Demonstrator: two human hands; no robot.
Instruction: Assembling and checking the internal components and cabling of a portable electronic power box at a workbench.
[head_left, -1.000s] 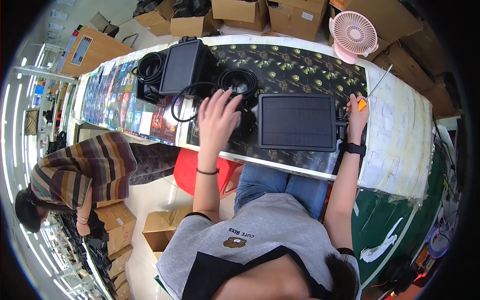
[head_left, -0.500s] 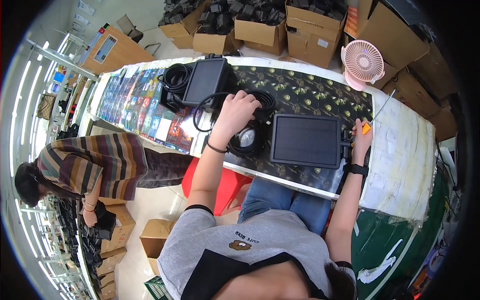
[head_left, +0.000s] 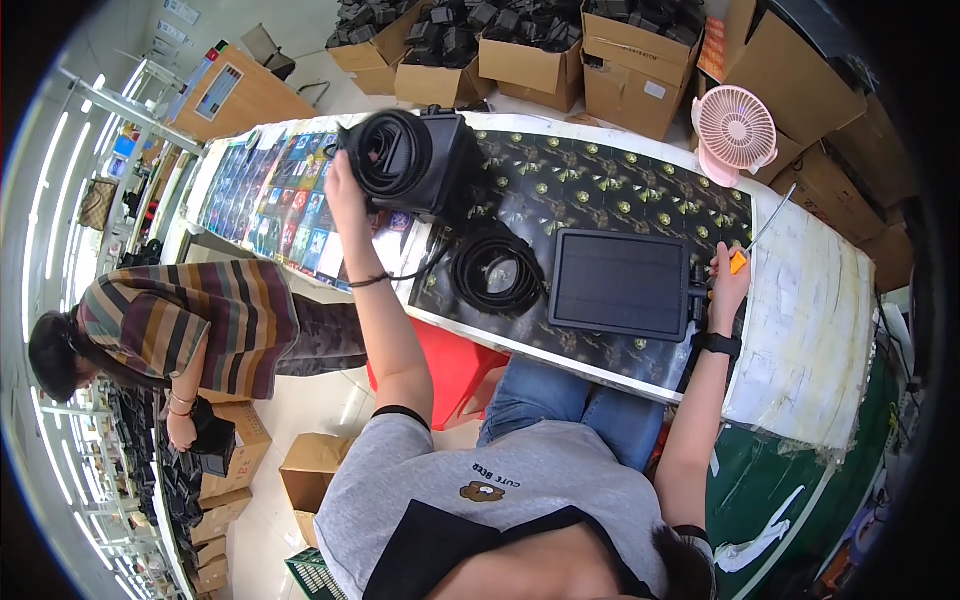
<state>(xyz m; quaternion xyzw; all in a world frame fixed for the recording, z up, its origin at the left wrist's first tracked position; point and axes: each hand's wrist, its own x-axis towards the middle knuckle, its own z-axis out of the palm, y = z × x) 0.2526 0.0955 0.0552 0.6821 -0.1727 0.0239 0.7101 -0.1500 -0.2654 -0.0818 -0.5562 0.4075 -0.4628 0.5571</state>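
My left hand (head_left: 346,192) is closed on a coil of black cable (head_left: 425,160), held over a stack of black panel units (head_left: 455,170) at the table's far left; the coil partly hides the stack. A loose cable end trails down past my wrist. In my right hand (head_left: 729,290) is a screwdriver with an orange handle (head_left: 738,262), its thin shaft pointing up and away. That hand rests beside the bracket at the right edge of a flat black solar panel (head_left: 620,283). Another black cable coil (head_left: 493,272) lies left of the panel.
A pink fan (head_left: 735,130) stands at the table's far right. Open cartons (head_left: 530,72) filled with black parts line the floor beyond the table. At left, a person in a striped top (head_left: 200,325) handles black items. A red stool (head_left: 450,370) stands by my legs.
My left hand has moved left from the table's middle, carrying a cable coil over the stacked units. My right hand stays beside the panel with the screwdriver.
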